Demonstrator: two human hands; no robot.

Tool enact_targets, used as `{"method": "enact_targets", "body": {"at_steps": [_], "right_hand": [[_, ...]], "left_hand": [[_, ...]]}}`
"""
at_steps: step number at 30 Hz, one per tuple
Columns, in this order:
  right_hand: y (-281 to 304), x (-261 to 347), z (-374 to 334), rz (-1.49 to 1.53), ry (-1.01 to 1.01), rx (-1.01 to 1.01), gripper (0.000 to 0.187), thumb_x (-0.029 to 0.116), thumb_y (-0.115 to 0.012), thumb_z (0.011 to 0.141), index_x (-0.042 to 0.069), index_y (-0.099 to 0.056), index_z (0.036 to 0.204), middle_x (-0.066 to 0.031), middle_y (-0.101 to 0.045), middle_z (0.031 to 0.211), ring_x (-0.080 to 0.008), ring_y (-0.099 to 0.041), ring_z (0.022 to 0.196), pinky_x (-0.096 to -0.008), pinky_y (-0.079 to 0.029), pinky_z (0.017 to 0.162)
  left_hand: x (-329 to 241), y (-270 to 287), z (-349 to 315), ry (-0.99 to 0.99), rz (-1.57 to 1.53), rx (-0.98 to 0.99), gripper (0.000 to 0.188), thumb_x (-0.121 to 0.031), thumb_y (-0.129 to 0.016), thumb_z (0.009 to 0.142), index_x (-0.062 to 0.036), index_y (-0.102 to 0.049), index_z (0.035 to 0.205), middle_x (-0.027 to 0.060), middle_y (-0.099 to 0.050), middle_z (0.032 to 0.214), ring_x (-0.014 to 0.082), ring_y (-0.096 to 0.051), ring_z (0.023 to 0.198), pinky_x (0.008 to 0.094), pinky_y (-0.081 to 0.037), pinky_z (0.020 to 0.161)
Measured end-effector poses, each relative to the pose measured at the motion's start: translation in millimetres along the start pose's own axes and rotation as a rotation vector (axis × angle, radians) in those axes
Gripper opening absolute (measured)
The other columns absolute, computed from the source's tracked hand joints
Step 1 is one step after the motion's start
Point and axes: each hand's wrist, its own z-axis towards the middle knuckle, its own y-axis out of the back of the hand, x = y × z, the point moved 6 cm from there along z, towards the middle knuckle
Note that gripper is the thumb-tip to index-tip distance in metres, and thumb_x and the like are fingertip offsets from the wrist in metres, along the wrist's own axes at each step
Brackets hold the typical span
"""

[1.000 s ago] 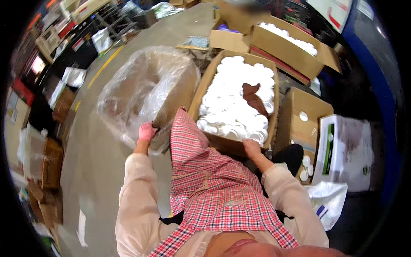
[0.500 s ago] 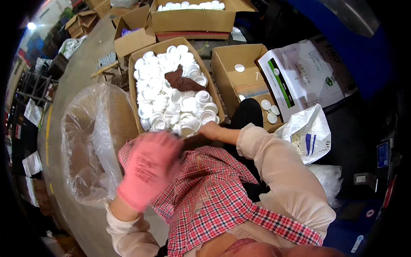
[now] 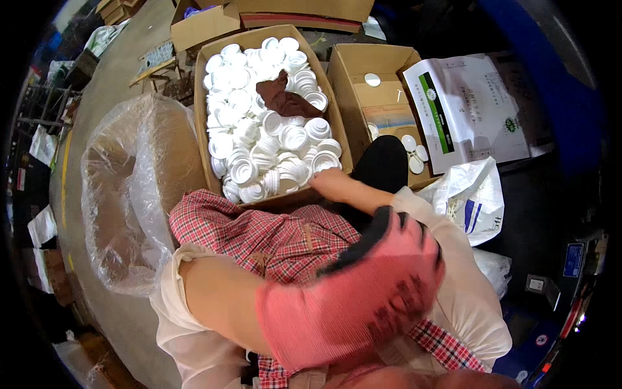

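A cardboard box [image 3: 200, 123] full of white plastic caps [image 3: 249, 133] stands in front of me. On the caps lies a crumpled dark brown cloth [image 3: 285, 100]. My right hand [image 3: 334, 186], bare, is at the box's near right corner with its fingers closed over the rim, next to the nearest caps. Across my lap and over my right forearm passes my left hand [image 3: 363, 288], in a pink knit glove with black coating. Its back faces up and the fingers bend away, so what is in them, if anything, is hidden.
A second cardboard box [image 3: 353, 58] at the right holds a few flat white discs [image 3: 409, 142]. Near it are a printed white sheet [image 3: 470, 110] and a white bag [image 3: 486, 194]. A clear plastic bag [image 3: 139, 207] stands at the left. A red checked apron [image 3: 214, 227] covers my lap.
My gloved left hand has swung from left of my lap to the right, over my right forearm. The right hand stays at the box corner. The whole view has shifted slightly.
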Motion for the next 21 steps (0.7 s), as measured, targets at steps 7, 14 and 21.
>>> {"method": "enact_targets", "body": {"at_steps": [7,14,21], "right_hand": [[189.4,-132.3,-120.9,0.435,-0.576,-0.817,0.020,0.017,-0.063,0.088,-0.001,-0.066,0.096,-0.0159,-0.068,0.090,-0.0318,-0.066,0.082,-0.0374,-0.051,0.072],[-67.0,-396.6,-214.8,0.880,-1.442,-0.470,0.047,0.020,-0.080,0.074,0.004,-0.062,0.114,-0.0169,-0.066,0.102,-0.0299,-0.067,0.084,-0.0429,-0.055,0.065],[-276.7,-424.0,-199.4,0.804,-1.439,-0.249,0.125,0.032,-0.092,0.052,0.009,-0.017,0.150,-0.0237,-0.044,0.140,-0.0361,-0.045,0.129,-0.0404,-0.041,0.104]], "left_hand": [[228.5,-170.5,-61.4,0.722,-0.203,-0.012,0.048,-0.036,-0.064,0.086,-0.0026,-0.058,0.119,0.0174,-0.064,0.113,0.0314,-0.058,0.111,0.0402,-0.046,0.094],[279.5,-338.6,-89.9,0.970,-0.368,0.195,0.063,-0.038,-0.069,0.082,-0.0016,-0.050,0.129,0.0241,-0.058,0.113,0.0401,-0.054,0.110,0.0451,-0.045,0.095],[294.4,-334.1,-74.6,0.982,-0.506,0.162,0.047,-0.020,-0.071,0.082,-0.0037,-0.055,0.122,0.0220,-0.057,0.111,0.0400,-0.053,0.106,0.0450,-0.045,0.090]]}}
